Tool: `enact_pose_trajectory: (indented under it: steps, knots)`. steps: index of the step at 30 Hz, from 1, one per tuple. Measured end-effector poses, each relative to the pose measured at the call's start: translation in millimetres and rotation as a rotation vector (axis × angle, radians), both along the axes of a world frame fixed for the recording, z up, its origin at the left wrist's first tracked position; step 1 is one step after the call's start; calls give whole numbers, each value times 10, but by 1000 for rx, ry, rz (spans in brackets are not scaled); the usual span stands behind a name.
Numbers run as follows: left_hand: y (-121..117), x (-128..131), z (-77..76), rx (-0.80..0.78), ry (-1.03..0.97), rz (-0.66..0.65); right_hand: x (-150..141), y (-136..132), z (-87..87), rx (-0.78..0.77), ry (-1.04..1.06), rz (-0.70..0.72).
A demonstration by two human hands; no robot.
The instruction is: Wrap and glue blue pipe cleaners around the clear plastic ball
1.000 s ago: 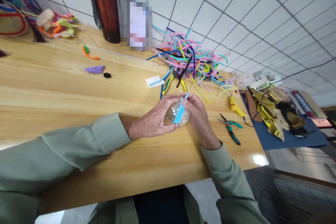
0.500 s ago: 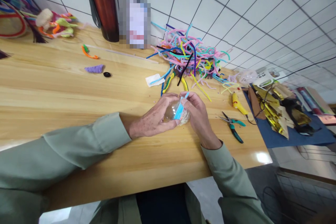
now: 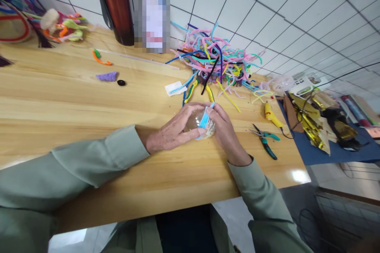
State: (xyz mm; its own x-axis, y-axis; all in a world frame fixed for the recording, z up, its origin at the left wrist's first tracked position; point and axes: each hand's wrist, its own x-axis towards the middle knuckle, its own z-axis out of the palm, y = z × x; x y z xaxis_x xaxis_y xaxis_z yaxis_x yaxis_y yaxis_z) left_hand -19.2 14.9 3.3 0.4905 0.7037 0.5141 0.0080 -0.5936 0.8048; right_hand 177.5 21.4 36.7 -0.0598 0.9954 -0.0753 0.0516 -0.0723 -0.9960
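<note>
A clear, rounded plastic ball (image 3: 192, 125) is between my two hands, just above the wooden table. Around its middle runs a light blue strip (image 3: 204, 119), and whitish material shows in its right half. My left hand (image 3: 175, 128) wraps the ball's left side, thumb along the near side. My right hand (image 3: 222, 126) closes on the right side, its thumb and fingers pinching the upper end of the blue strip. The fingertips on the far side are partly hidden. Yellow-green-handled pliers (image 3: 191, 90) lie just beyond my hands.
A heap of coloured pipe cleaners (image 3: 216, 57) lies against the tiled wall. To the right are teal-handled pliers (image 3: 268, 148) and a yellow glue gun (image 3: 272, 116) with its cord. A purple cone (image 3: 107, 76), a black ring (image 3: 121, 82) and a red thermos (image 3: 117, 8) stand left.
My right thumb has shifted slightly upward along the blue strip, and the ball has turned a little in my hands. The view has shifted slightly.
</note>
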Motion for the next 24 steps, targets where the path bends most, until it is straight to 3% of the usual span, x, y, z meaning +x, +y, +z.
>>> enact_pose_trajectory:
  steps: [10,24]
  knots:
    - [19,79,-174,172,91,44,14,98,-55,-89,123,-87]
    - [10,27,-114,208,95,-3,-26,112,-69,-105,153,-113]
